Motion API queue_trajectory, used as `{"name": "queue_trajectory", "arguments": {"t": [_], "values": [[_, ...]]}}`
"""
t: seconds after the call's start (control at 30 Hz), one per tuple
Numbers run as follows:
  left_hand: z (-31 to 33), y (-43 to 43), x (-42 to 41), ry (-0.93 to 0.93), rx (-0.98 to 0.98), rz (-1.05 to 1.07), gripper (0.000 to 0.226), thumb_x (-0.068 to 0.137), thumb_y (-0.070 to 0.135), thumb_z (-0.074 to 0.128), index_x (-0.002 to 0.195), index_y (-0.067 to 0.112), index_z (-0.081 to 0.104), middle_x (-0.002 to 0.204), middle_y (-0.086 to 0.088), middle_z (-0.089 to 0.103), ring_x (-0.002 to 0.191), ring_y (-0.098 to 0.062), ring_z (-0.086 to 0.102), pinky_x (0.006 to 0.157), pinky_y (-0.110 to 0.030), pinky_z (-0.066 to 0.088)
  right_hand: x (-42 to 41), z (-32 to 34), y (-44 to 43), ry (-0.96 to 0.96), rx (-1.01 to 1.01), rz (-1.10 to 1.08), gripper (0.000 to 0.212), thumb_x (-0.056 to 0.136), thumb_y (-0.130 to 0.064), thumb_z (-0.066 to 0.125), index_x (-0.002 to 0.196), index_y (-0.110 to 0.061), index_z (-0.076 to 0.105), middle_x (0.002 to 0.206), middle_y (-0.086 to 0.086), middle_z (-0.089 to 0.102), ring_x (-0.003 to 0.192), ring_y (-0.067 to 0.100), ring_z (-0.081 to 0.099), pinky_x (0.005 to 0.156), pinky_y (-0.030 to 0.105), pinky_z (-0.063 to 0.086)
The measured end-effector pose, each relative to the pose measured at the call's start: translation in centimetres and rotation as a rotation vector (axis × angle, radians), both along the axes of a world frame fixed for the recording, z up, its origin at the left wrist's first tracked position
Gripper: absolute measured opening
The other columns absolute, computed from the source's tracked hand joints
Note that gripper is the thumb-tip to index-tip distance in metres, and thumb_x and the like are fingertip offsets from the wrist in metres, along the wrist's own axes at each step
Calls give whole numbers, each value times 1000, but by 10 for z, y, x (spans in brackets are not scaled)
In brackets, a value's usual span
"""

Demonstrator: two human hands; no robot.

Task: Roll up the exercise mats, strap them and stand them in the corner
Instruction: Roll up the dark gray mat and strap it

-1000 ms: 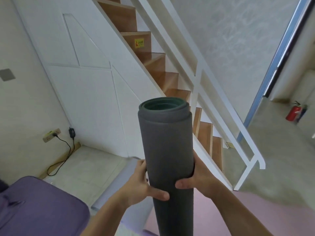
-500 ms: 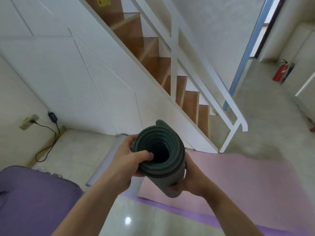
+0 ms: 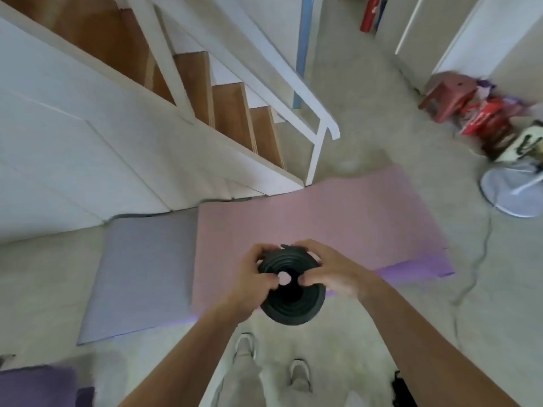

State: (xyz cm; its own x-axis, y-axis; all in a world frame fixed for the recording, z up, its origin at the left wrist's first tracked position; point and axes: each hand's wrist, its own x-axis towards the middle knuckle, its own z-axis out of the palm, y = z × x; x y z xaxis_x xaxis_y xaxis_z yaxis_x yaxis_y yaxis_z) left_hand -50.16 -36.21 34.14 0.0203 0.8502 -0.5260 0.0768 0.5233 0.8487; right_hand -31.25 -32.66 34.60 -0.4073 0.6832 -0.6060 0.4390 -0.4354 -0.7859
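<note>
Tipped end-on now, dark grey rolled foam mat (image 3: 292, 289) sits mid-frame; left hand (image 3: 252, 279) and right hand (image 3: 333, 274) grip its rim; strapping likely next.

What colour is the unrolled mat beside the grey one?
The unrolled mat is pink, with a purple edge; the head view shows it best.

Wooden stairs (image 3: 232, 113) with a white railing (image 3: 276, 66) rise left; a red stool (image 3: 446, 95) and white fan base (image 3: 511, 195) sit right.
</note>
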Motion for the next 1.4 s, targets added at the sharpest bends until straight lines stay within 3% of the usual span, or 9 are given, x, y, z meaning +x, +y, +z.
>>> {"name": "queue_trajectory", "arguments": {"t": [0.17,0.3,0.43,0.53,0.63,0.83,1.0,1.27,1.4], "values": [[-92,30,51,32,-87,-342,88,65,-1,66,137,45,46,132,4,51,116,-16,61,97,-38,54,41,-74,-9,-166,-37,-233,74,58,-6,58,121,-45,59,121,-11,65,112,11,60,95,37,52],[-159,36,101,116,-49,-630,72,80,0,67,140,37,52,134,5,46,117,-4,54,97,-12,43,74,-133,-34,-215,-116,-493,69,67,10,58,116,-38,63,115,-1,68,110,17,60,90,29,49],[-224,20,151,131,-29,-786,59,76,5,64,127,35,63,131,2,56,125,-13,54,109,-38,43,107,-193,-64,-247,-212,-711,60,73,12,57,116,-28,66,112,4,69,106,21,61,83,25,47],[-265,5,176,110,-79,-821,59,76,10,60,127,39,61,135,9,59,127,-10,55,110,-40,44,123,-234,-83,-303,-241,-793,54,74,6,59,111,-32,67,105,3,69,99,21,62,82,32,51],[-297,-4,192,87,-66,-871,61,82,-1,58,130,36,61,135,16,59,126,-4,55,109,-36,44,133,-265,-95,-384,-243,-805,48,75,-4,60,108,-39,64,97,-3,67,92,18,61,72,27,49],[-313,14,222,170,-36,-949,68,83,1,59,139,39,50,140,11,56,132,-8,50,111,-30,41,171,-280,-84,-395,-134,-741,37,80,-36,61,117,-35,63,106,-7,67,101,14,60,89,33,49],[-305,8,232,335,-76,-1015,95,82,10,76,156,37,23,152,19,35,131,-5,46,97,-15,36,173,-283,-95,-402,-129,-839,46,95,-64,21,99,-42,62,100,-12,67,99,14,60,86,37,44],[-302,-9,263,598,-73,-994,105,74,40,84,156,37,18,154,12,29,128,-17,54,98,-41,50,203,-287,-100,-641,-150,-662,47,105,-51,18,135,-34,51,122,-2,65,104,22,57,85,35,41],[-303,-7,272,730,-74,-948,103,73,46,81,155,36,20,153,10,32,118,-22,61,89,-37,51,213,-292,-95,-582,-133,-599,59,95,-71,22,133,-37,53,131,-10,60,118,18,57,89,37,41]]}}
